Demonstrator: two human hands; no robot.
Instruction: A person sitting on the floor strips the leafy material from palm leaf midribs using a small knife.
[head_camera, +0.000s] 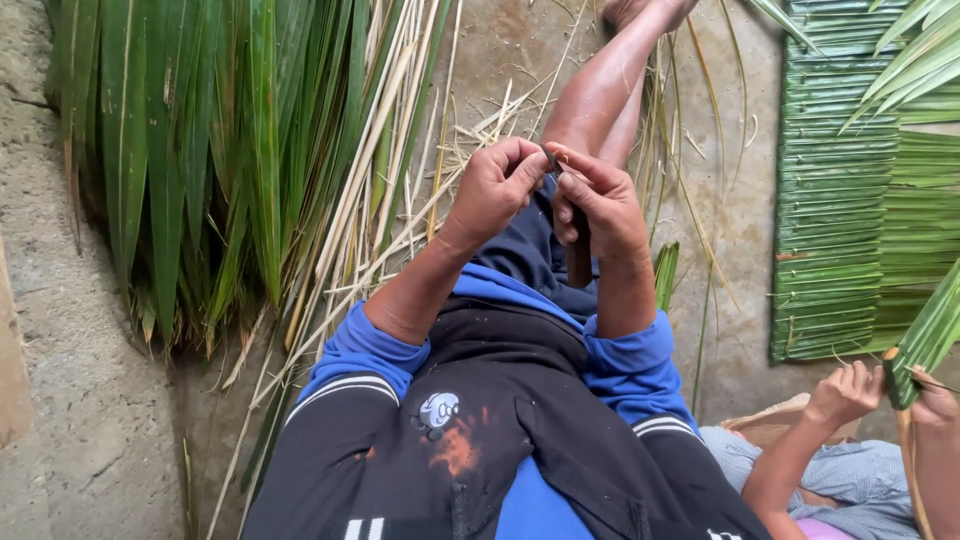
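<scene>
A dark brown wooden handle (579, 255), seemingly of a small knife, is held upright in front of the lap, with its long axis running from the body toward the fingertips. It is gripped by the right hand (598, 200), whose fingers are curled around the upper part; only the lower end of the handle is seen below the palm. At the top of it a small dark tip (551, 158) is seen, and there the thumb and forefinger of the left hand (494, 187) are pinched together. Whether a thin strip is caught in this pinch cannot be told. The two hands are touching at the fingertips, so both are equally near to the tip, the left one coming from the side.

Bare legs (606, 85) are stretched out beyond the hands on the concrete floor (730, 210). A heap of long green palm leaves (190, 150) and pale stripped midribs (400, 170) lies on the left. On the right a woven green leaf panel (830, 200) is seen, and another person's hands (850, 392) are holding a folded leaf (925, 340).
</scene>
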